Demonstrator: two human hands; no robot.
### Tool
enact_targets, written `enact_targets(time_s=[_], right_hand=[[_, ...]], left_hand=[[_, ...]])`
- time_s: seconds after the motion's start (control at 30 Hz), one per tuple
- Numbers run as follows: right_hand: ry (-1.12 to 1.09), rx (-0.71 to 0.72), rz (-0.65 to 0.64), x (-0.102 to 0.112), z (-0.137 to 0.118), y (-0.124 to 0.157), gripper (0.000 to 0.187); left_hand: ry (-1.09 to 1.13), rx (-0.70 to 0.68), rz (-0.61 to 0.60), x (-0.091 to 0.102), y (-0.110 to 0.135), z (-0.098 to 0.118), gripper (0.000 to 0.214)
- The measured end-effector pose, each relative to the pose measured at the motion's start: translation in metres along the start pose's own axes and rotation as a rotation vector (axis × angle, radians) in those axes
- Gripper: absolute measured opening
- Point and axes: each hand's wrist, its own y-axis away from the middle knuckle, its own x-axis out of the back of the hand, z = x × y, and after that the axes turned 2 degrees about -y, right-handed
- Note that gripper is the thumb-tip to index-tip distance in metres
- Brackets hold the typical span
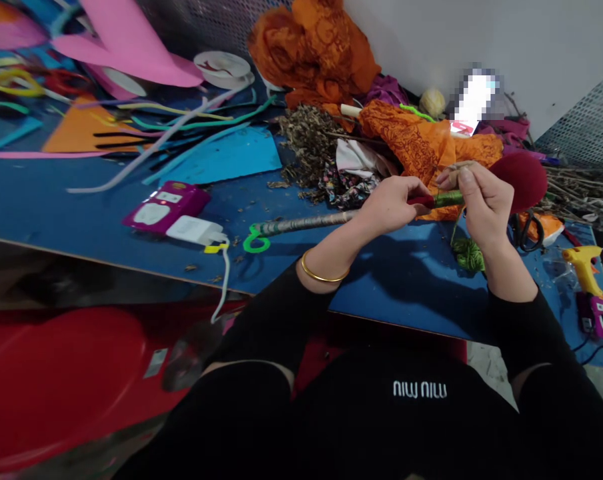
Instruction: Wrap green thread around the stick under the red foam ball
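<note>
Left hand (pixel 389 202) palm-down, clasping wrapped stick (pixel 306 223); right hand (pixel 485 197), beside maroon ball (pixel 525 183), pinching green yarn (pixel 469 255); stick's axis sideways, pointing ballward.

Dim light, glaring white phone screen (pixel 477 97), pixelated surround, soft shadows on blue table (pixel 286 267), blurred left edge

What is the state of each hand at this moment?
Left hand: closed, holding the long, slim, grey-banded rod.
Right hand: closed, apparently pinching thin green yarn.

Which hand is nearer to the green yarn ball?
Right. The right hand is close, just above the green yarn ball in the picture; the left hand is farther off, to its upper left.
</note>
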Motion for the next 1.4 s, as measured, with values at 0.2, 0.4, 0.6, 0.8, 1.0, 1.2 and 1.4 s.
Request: enact_targets(time_s=[0.2, 0.4, 0.6, 0.8, 1.0, 1.2, 1.4], right_hand=[[0.064, -0.108, -0.019, 0.0, 0.01, 0.0, 0.041], [0.164, -0.236, -0.088, 0.004, 0.018, 0.001, 0.042], [0.13, -0.297, -0.073, 0.007, 0.023, -0.001, 0.046], [0.052, -0.332, -0.043, 0.008, 0.03, -0.003, 0.047], [-0.058, -0.38, -0.008, 0.005, 0.032, -0.003, 0.041], [-0.289, -0.469, 0.044, 0.034, 0.013, -0.014, 0.033], [-0.329, -0.486, -0.101, 0.11, 0.012, -0.025, 0.026]], left_hand=[[-0.08, -0.052, -0.043, 0.001, 0.002, 0.003, 0.021], [-0.382, -0.046, -0.011, 0.001, 0.008, 0.013, 0.028], [-0.591, -0.067, 0.015, -0.003, 0.011, 0.018, 0.042], [-0.469, -0.141, 0.025, -0.004, 0.013, 0.014, 0.045], [-0.434, -0.127, -0.013, -0.004, 0.011, 0.011, 0.038], [-0.383, -0.092, 0.073, 0.008, 0.006, 0.006, 0.039], [-0.4, -0.072, 0.125, 0.025, 0.003, 0.005, 0.036]])
